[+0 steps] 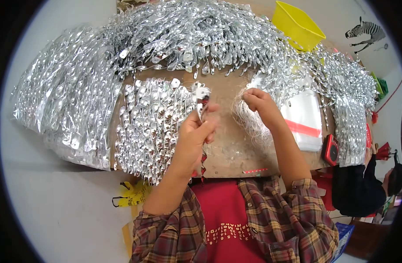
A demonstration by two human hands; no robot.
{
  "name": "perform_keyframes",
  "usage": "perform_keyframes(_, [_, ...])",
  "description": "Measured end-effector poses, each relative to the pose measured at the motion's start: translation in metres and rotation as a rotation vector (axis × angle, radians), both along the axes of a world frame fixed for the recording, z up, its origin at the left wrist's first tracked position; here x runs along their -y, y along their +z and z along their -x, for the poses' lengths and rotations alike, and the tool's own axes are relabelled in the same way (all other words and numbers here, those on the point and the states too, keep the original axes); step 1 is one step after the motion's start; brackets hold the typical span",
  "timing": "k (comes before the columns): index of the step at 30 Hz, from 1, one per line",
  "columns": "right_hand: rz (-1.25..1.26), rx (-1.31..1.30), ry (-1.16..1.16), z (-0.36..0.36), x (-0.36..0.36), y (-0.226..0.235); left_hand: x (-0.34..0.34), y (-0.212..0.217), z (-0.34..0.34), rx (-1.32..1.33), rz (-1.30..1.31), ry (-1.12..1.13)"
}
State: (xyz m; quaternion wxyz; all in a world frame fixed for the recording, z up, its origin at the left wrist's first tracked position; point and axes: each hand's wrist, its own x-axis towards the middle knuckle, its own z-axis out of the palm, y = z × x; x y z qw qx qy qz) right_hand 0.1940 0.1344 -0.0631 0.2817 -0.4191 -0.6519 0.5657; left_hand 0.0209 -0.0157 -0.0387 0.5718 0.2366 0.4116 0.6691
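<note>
My left hand (200, 127) is closed around the lower part of a shiny silver foil strip (202, 95), which stands up from the fingers and shows dark red reflections. Its fingers are slightly smeared by motion. Beside it on the left lie rows of twisted silver foil strips (150, 118) on the brown table. My right hand (261, 101) is held in a pinch over a tangled bundle of white thread (250, 120). Whether a thread runs between its fingertips is too fine to see.
Heaps of silver strips (188, 35) cover the table's far side, with bagged strips (74, 96) at left. To the right are clear plastic sleeves (304, 116), a red device (330, 150) and a yellow bin (298, 26). Another person (356, 186) sits at far right.
</note>
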Motion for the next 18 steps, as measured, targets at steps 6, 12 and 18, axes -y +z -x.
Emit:
perform_keyframes(6, [0.441,-0.534,0.026,-0.018,0.033,0.012,-0.017,-0.005,-0.029,0.0,0.036,-0.261])
perform_keyframes(12, [0.249,-0.344,-0.065,-0.015,0.057,0.024,-0.027,-0.012,-0.046,0.034,0.075,-0.257])
perform_keyframes(18, [0.114,-0.32,-0.097,-0.017,0.06,0.017,-0.026,-0.012,-0.043,0.07,0.121,-0.259])
